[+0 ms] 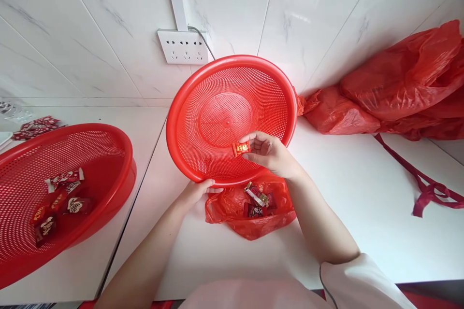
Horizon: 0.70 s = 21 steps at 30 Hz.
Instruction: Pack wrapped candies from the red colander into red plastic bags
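Observation:
My right hand [268, 153] pinches a small red wrapped candy [241, 148] and holds it just inside the near rim of a round red perforated basket [203, 106], which stands tilted against the wall. My left hand [195, 192] grips that basket's lower edge with the thumb over the rim. Directly below the basket lies an open red plastic bag [232, 210] with several wrapped candies [256, 199] showing in it.
A second red perforated basket [119, 154] at the left holds several wrapped candies [60, 200]. Crumpled red plastic bags [398, 91] lie at the right against the wall, with a dark red ribbon [424, 186] trailing over the white counter. A wall socket [183, 47] sits above the basket.

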### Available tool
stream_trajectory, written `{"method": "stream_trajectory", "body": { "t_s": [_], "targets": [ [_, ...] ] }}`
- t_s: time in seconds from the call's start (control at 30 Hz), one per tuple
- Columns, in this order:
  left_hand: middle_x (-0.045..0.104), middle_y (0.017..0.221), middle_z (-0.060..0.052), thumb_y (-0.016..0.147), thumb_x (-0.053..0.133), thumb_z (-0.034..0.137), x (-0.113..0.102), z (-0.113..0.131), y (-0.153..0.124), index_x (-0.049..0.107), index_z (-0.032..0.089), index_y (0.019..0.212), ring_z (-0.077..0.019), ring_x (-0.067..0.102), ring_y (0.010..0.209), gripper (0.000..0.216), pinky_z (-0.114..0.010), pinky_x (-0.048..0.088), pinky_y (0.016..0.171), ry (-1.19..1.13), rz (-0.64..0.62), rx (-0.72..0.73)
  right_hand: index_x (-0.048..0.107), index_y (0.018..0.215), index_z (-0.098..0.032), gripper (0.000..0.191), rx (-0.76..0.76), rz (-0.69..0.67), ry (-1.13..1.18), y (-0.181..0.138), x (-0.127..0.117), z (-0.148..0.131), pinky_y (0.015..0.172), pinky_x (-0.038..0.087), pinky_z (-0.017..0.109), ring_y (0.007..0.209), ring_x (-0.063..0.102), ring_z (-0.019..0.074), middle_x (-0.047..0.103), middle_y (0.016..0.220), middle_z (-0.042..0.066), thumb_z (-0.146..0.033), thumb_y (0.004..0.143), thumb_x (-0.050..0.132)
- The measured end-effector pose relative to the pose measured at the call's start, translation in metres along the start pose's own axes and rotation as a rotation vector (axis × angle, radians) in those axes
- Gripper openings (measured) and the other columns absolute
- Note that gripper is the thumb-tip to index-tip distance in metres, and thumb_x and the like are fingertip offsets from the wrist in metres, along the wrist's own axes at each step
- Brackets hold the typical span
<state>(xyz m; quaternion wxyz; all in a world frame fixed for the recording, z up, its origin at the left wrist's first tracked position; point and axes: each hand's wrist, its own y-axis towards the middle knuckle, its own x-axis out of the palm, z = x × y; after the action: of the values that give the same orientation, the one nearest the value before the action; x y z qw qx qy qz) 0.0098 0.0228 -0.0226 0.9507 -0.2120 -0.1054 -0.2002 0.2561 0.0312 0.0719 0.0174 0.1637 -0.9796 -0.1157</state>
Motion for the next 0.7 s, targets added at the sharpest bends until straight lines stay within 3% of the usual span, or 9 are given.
{"method": "stream_trajectory", "body": {
  "t_s": [0.7],
  "targets": [
    [0.066,0.119,-0.015,0.079,0.065,0.025,0.0021,0.0039,-0.001,0.067,0.011,0.107,-0.0306,0.063,0.109,0.032,-0.046,0.054,0.091,0.012,-0.02,-0.009,0.063,0.097,-0.018,0.02,0.005,-0.017,-0.209,-0.0016,0.002,0.0021,0.075,0.052,0.029,0.08,0.064,0.015,0.068,0.092,0.005,-0.019,0.078,0.067]
  ]
}}
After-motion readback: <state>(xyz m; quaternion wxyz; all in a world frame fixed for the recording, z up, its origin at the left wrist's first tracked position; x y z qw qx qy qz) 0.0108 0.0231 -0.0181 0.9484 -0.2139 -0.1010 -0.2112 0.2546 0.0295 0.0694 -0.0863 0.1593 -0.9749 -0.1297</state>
